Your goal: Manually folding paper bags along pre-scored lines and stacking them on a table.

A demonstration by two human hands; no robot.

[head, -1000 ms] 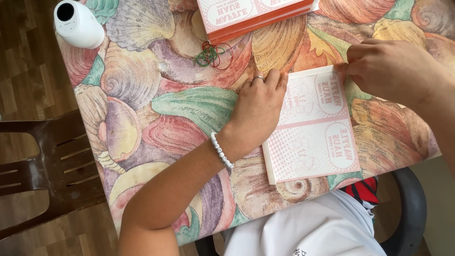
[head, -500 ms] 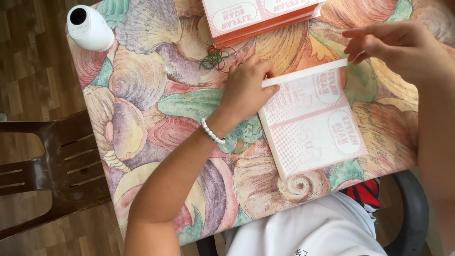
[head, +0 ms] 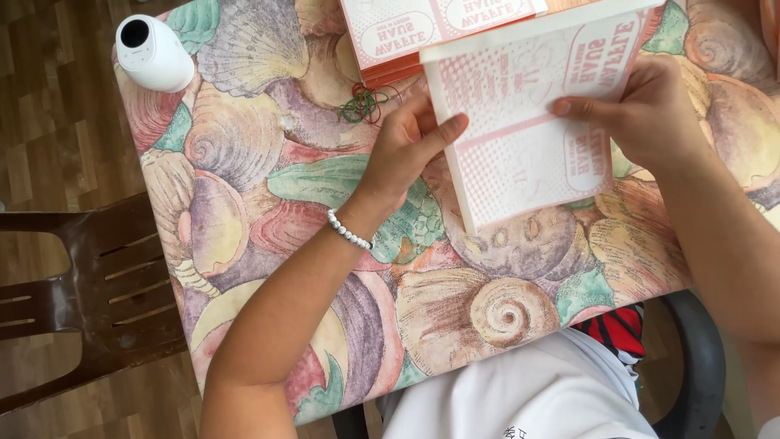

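Observation:
A flat white paper bag with pink print (head: pixel 520 130) is lifted off the table between both hands. My left hand (head: pixel 406 146) grips its left edge, thumb laid across the front; a white bead bracelet circles that wrist. My right hand (head: pixel 642 114) holds the right side, with its fingers pressed on the printed face. The bag tilts, its lower corner close to the seashell-pattern tablecloth (head: pixel 325 244).
A stack of the same printed bags (head: pixel 406 32) lies at the table's far edge, with green and red rubber bands (head: pixel 361 104) beside it. A small white round device (head: pixel 150 53) stands at the far left corner. A dark brown chair (head: pixel 73 284) is on the left.
The bag lay flat under my left palm; both hands have since taken hold of it, raised it off the table and moved it toward the far edge.

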